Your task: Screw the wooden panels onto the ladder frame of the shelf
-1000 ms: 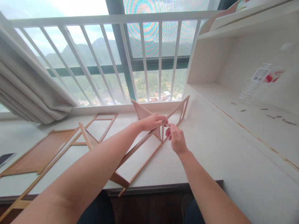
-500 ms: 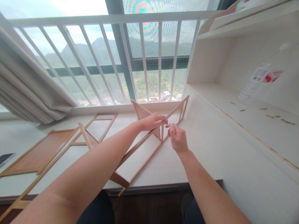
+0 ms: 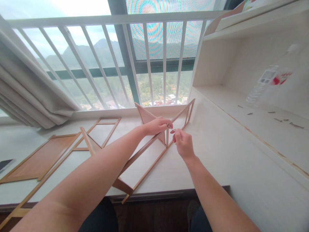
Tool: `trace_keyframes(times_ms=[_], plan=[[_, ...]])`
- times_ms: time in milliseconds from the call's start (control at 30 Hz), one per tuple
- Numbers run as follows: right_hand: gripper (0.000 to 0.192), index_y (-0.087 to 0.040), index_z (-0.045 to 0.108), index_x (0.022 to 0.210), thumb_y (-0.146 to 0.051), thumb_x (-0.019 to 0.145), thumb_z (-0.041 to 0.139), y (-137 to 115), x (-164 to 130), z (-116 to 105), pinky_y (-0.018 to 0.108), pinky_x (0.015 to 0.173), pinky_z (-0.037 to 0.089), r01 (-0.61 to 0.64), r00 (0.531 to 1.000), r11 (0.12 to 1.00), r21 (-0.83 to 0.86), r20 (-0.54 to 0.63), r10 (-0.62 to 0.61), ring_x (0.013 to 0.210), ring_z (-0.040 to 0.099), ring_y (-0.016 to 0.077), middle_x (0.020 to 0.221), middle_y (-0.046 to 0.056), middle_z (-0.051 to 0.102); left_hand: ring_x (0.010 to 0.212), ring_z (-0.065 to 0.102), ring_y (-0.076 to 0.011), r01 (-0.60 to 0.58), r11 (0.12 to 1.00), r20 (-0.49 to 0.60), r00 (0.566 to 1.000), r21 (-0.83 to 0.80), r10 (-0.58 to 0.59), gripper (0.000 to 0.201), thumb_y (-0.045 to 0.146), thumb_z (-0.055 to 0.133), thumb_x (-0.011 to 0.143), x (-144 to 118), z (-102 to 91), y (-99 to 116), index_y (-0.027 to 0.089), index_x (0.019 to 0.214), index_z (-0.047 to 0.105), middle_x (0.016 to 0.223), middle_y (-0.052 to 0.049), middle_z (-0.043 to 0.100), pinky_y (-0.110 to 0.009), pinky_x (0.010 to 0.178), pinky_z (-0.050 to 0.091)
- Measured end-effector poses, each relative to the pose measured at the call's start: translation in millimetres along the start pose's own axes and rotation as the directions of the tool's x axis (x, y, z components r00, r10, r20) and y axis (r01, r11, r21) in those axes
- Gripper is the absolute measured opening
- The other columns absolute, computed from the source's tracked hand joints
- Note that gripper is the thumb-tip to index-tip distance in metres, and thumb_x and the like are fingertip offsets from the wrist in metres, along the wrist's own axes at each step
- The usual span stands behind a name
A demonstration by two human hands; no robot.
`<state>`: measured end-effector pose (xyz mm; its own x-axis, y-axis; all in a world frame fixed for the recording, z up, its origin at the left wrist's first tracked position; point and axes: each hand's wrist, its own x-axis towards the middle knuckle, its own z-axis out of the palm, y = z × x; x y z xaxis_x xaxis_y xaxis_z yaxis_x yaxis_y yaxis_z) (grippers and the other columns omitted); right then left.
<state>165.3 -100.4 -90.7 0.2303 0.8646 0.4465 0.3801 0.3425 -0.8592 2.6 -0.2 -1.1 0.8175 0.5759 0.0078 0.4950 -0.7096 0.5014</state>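
Hardly anything has moved since the earlier frame: the right hand (image 3: 184, 143) has drawn back a touch and its fingers have curled tighter, while the left hand stays put. Far left of both hands, a phone (image 3: 5, 164) lies at the edge of view, then a wooden panel (image 3: 45, 154) flat on the tabletop (image 3: 202, 161), and beside it a flat open frame (image 3: 81, 149), partly behind the left arm. Next, the left hand grips the top corner of a wooden stand (image 3: 144, 149), which is propped on the tabletop beneath and around that hand. Just right of it, the right hand is closed on a thin metal tool (image 3: 172, 130) whose tip meets that corner; the fitting there is too small to make out. Right of the hands, a shelf (image 3: 234, 91) carries a clear bottle (image 3: 269, 77) and small dark bits (image 3: 296, 125). The stand looks partly joined, this corner seems unfinished, and the panel and open frame lie apart from it.
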Motion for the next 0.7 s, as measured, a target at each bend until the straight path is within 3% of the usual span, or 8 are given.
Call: trace_keyframes(times_ms=[700], plan=[[0.047, -0.019, 0.069, 0.082, -0.049, 0.1, 0.038, -3.1, -0.2, 3.3, 0.025, 0.052, 0.042, -0.139, 0.99, 0.98, 0.141, 0.009, 0.139, 0.049, 0.053, 0.0151, 0.052, -0.002, 0.057, 0.119, 0.052, -0.022, 0.002, 1.0, 0.002, 1.0, 0.022, -0.002, 0.039, 0.023, 0.036, 0.09, 0.6, -0.5, -1.2, 0.026, 0.113, 0.067, 0.112, -0.002, 0.067, -0.038, 0.109, 0.041]])
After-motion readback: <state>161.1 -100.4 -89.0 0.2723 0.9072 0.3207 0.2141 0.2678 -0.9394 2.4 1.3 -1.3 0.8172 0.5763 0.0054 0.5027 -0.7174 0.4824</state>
